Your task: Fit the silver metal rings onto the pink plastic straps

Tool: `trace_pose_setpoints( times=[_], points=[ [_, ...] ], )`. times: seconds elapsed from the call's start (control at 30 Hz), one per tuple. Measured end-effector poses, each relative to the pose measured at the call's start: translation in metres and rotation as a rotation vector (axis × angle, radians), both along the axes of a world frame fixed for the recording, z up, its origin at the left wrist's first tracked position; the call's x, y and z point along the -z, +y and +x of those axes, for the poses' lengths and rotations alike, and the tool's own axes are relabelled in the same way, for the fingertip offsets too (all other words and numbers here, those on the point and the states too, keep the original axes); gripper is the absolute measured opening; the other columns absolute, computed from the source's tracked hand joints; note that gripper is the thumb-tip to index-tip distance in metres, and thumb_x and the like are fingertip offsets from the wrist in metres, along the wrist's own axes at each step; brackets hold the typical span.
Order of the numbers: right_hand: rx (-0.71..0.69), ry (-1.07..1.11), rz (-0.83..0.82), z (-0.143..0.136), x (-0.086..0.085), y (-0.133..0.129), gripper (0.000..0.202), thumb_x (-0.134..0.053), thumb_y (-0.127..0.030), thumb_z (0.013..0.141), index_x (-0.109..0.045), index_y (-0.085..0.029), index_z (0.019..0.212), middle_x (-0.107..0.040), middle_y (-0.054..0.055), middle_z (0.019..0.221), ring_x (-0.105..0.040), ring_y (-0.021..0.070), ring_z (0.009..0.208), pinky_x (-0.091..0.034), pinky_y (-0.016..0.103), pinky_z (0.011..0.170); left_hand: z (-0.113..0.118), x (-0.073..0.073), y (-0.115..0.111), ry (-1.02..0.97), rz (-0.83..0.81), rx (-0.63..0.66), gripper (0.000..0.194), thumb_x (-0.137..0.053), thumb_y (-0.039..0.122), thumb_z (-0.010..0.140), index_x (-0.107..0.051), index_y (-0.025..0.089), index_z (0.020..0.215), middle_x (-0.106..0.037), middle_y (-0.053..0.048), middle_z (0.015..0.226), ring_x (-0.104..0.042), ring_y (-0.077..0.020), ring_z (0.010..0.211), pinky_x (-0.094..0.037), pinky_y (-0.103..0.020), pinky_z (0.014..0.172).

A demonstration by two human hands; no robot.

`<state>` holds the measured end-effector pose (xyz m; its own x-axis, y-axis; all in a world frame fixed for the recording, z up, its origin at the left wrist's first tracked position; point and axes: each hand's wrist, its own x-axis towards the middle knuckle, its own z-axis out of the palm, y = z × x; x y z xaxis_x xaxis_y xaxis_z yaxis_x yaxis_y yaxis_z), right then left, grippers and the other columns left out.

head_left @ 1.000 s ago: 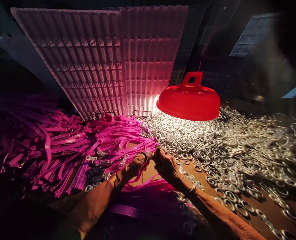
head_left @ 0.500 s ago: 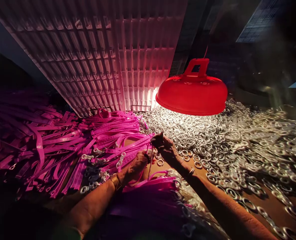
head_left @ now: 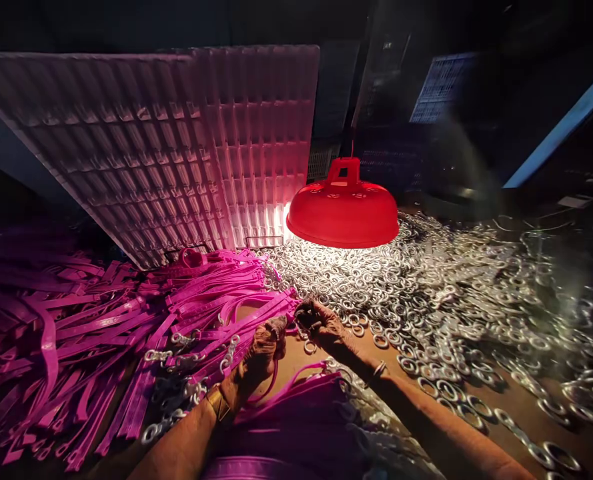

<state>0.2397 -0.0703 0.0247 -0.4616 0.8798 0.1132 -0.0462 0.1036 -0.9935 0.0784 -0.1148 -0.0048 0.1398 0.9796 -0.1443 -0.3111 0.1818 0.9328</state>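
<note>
A thin pink strap point(head_left: 275, 377) is held in the left hand point(head_left: 267, 345), with the fingers curled and pressed together around it. The strap is seen just below that hand, above the brown table point(head_left: 292, 363). Its long way runs down from the hand toward the person, and its low part is bent to the left. The right hand point(head_left: 320, 325) is held close beside the left. Its fingers are bent in, but it cannot be told if a thing is pinched there, as they are in shadow.

The 2 hands are set between a pile of pink straps point(head_left: 191, 310), on the left, and a heap of silvery rings point(head_left: 366, 280), lit by 1 red lamp point(head_left: 343, 215).
</note>
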Motion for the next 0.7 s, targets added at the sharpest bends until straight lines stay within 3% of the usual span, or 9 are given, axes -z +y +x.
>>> trace_pose_setpoints(
  times=[0.1,0.2,0.37,0.47,0.7],
  points=[
    [0.01,-0.042,0.016,-0.005,-0.006,-0.011,0.011,-0.048,-0.03,0.078,-0.054,-0.021,0.079,-0.042,-0.002,0.062,-0.033,0.0109,0.051,-0.034,0.022,0.045,0.004,-0.013,-0.007,-0.06,0.034,0.008,0.045,-0.059,0.059,0.074,-0.036,0.021,0.066,-0.024,0.006,0.057,-0.02,-0.0073,0.049,-0.021,-0.023,0.045],
    [0.052,-0.043,0.132,-0.008,-0.006,-0.015,0.012,-0.046,-0.029,0.08,-0.054,-0.02,0.078,-0.044,-0.001,0.064,-0.036,0.012,0.057,-0.036,0.022,0.049,0.006,-0.022,-0.01,-0.118,0.013,0.051,0.05,-0.062,0.062,0.069,-0.033,0.021,0.065,-0.021,0.008,0.056,-0.018,-0.006,0.047,-0.018,-0.022,0.044],
    [0.109,-0.09,0.237,-0.012,0.001,-0.018,0.017,-0.046,-0.033,0.084,-0.052,-0.018,0.079,-0.047,0.0,0.068,-0.04,0.0123,0.065,-0.035,0.02,0.052,0.009,-0.016,-0.011,-0.083,0.004,0.056,0.051,-0.06,0.062,0.071,-0.032,0.02,0.064,-0.022,0.009,0.052,-0.018,-0.0047,0.044,-0.014,-0.021,0.043],
    [0.103,-0.094,0.208,-0.013,0.001,-0.017,0.017,-0.044,-0.034,0.084,-0.05,-0.018,0.079,-0.048,0.0,0.073,-0.04,0.0107,0.063,-0.035,0.02,0.051,0.013,-0.013,-0.013,-0.023,-0.002,0.043,0.046,-0.057,0.058,0.075,-0.036,0.02,0.064,-0.024,0.009,0.048,-0.018,-0.005,0.041,-0.012,-0.023,0.042],
    [0.038,-0.11,0.021,-0.014,-0.004,-0.011,0.01,-0.041,-0.027,0.079,-0.042,-0.019,0.073,-0.04,-0.004,0.063,-0.032,0.0079,0.051,-0.03,0.019,0.044,0.017,-0.025,-0.018,0.099,0.042,-0.034,0.042,-0.06,0.055,0.072,-0.037,0.022,0.061,-0.025,0.006,0.049,-0.02,-0.0065,0.042,-0.015,-0.026,0.042]
  ],
)
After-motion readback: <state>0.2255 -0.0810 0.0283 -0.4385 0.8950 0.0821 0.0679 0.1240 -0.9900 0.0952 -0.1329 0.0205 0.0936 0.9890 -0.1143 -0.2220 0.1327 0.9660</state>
